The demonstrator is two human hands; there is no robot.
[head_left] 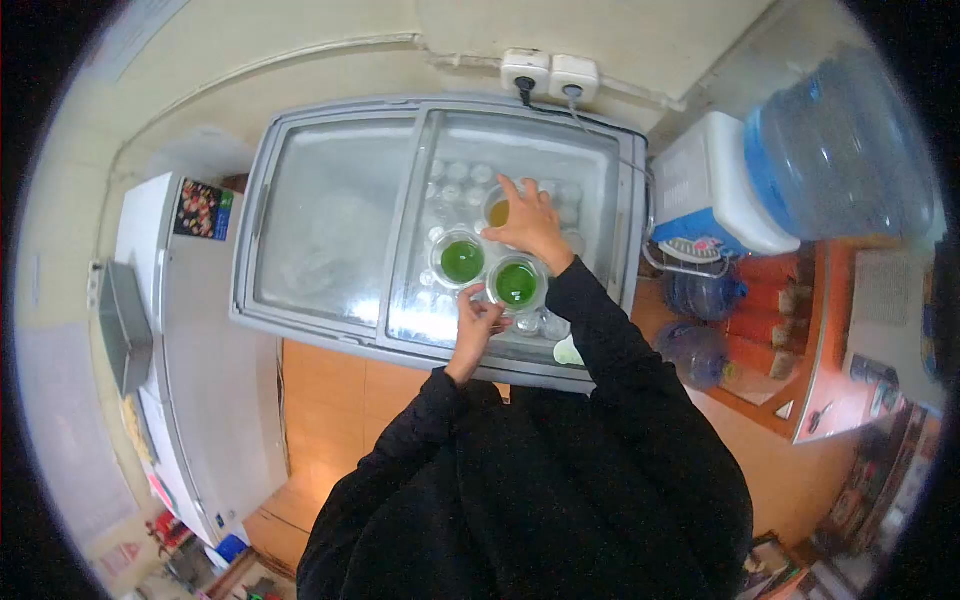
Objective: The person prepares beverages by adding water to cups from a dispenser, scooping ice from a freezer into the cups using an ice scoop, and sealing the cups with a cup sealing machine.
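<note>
My right hand reaches over the chest freezer's glass top, thumb and fingers around a clear cup with amber liquid. Nearer to me, my left hand has its thumb and fingers bent against the lower left side of a clear cup of bright green liquid. Beside it, to the left, stands a second cup of green liquid, which neither hand grips. All three cups stand close together over the glass lid. Several pale round containers show through the glass below.
Sliding lids cover the chest freezer. Two plugged sockets are on the wall behind. At the right stands a water dispenser with a large bottle, above more blue bottles. A white refrigerator stands at the left.
</note>
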